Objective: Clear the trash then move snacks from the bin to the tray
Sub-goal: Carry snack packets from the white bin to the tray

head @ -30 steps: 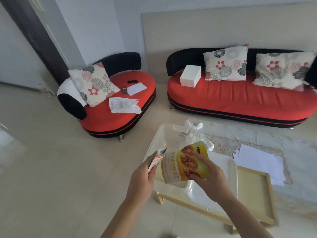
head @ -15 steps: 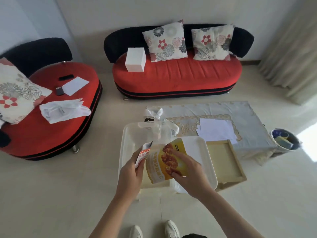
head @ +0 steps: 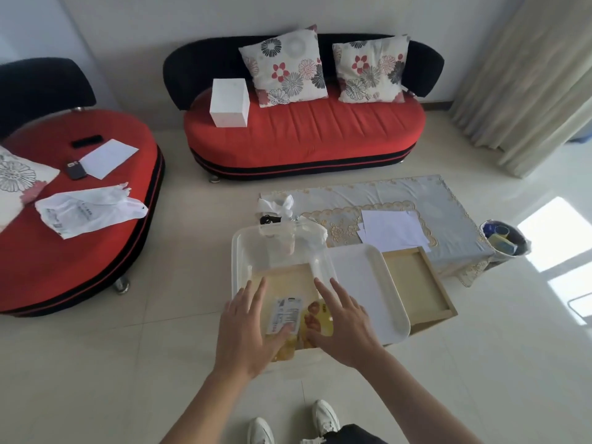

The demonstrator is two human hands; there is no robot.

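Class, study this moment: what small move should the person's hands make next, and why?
Probably curl the fingers of the right hand round the yellow foil snack packet and lift it. Both that hand and the left hand are spread open over the packet, which lies in the clear plastic bin, and the white rectangular tray sits right beside the bin.
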